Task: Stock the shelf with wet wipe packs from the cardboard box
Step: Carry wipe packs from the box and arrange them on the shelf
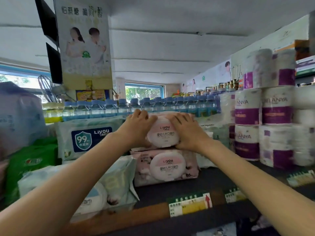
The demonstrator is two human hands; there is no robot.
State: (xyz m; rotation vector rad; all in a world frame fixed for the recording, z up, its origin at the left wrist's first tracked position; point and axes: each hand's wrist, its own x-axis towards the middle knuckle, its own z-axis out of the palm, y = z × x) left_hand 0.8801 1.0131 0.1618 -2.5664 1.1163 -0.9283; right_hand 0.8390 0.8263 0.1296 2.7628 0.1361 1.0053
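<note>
— Both hands are on the top pink pack, one at each end. Left hand has its fingers curled over the far upper edge and its thumb side low on the near face; right hand lies along the other end, fingers bent over the top. They are apart, with the round white lid showing between them.

— And where is that pack sitting?

— On a second pink pack of the same kind, which lies on the dark shelf. The upper one looks tilted back a little, not yet squared over the lower.

— So which step is this?

— Placing, I'd judge: the pack has reached its spot and is being seated or straightened on the stack. The cardboard box is out of view, so I can't say how many remain.

— What does the next move need?

— Probably a light push to line the edges up with the pack below, then letting go with both hands together so it doesn't slide. It's soft packaging, so it may sag or creep forward. The blue-label pack stands just beside on the left, and the purple-banded paper rolls are stacked to the right, so there's little room sideways.
</note>
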